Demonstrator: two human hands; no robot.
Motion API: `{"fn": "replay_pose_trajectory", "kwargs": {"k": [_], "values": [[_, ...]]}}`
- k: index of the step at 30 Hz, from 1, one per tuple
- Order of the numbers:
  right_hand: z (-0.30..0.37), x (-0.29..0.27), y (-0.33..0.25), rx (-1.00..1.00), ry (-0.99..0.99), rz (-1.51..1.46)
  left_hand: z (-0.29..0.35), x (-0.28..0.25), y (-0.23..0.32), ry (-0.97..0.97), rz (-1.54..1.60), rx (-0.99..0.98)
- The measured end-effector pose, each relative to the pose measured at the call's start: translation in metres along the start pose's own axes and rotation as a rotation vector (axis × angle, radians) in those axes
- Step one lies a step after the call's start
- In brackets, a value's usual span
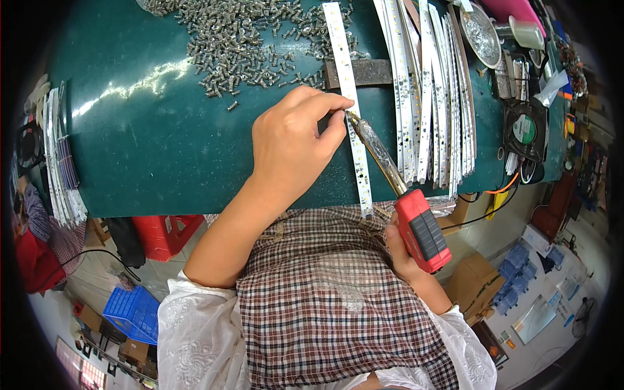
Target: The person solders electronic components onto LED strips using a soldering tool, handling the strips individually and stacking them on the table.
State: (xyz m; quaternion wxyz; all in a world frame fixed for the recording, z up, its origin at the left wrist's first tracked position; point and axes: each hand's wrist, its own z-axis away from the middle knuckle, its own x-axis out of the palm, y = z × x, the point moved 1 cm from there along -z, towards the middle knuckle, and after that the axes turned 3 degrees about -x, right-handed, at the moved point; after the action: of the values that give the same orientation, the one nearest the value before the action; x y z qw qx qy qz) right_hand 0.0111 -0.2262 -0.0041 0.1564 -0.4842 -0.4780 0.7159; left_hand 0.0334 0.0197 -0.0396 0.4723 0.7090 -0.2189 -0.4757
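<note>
Checked apron (312, 292) cloth fills the foreground below a green table (149, 156). Loose white strips (432, 97) lie right of one single strip (359, 162), which crosses a dark bar (375, 73). Left hand (292, 133): thumb and forefinger nearly together over it, anything pinched too small to tell. Right hand (404, 260): wrapped round the red-handled soldering iron (404, 200), fingers mostly hidden.

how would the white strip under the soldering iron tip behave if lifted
The white strip is probably light, being narrow. Held by one end, it may flex, given its length. The tiny components along its face look easily damaged.
</note>
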Motion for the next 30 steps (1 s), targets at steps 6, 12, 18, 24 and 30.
{"fn": "replay_pose_trajectory", "kwargs": {"k": [6, 12, 18, 24, 30], "values": [[-0.001, 0.000, 0.000, 0.018, -0.036, -0.001, 0.000, 0.001, 0.000, 0.010, -0.010, 0.007], [-0.007, 0.001, -0.005, -0.016, -0.036, 0.026, -0.001, 0.000, 0.003, 0.015, -0.050, -0.007], [-0.012, -0.002, -0.013, -0.146, -0.019, 0.113, 0.001, 0.002, 0.000, 0.034, -0.025, 0.018], [-0.013, -0.004, -0.016, -0.114, -0.001, 0.124, 0.001, 0.002, -0.001, 0.031, -0.014, 0.013], [-0.016, -0.004, -0.019, -0.138, -0.016, 0.165, 0.001, 0.002, 0.000, 0.027, -0.019, 0.008]]}}
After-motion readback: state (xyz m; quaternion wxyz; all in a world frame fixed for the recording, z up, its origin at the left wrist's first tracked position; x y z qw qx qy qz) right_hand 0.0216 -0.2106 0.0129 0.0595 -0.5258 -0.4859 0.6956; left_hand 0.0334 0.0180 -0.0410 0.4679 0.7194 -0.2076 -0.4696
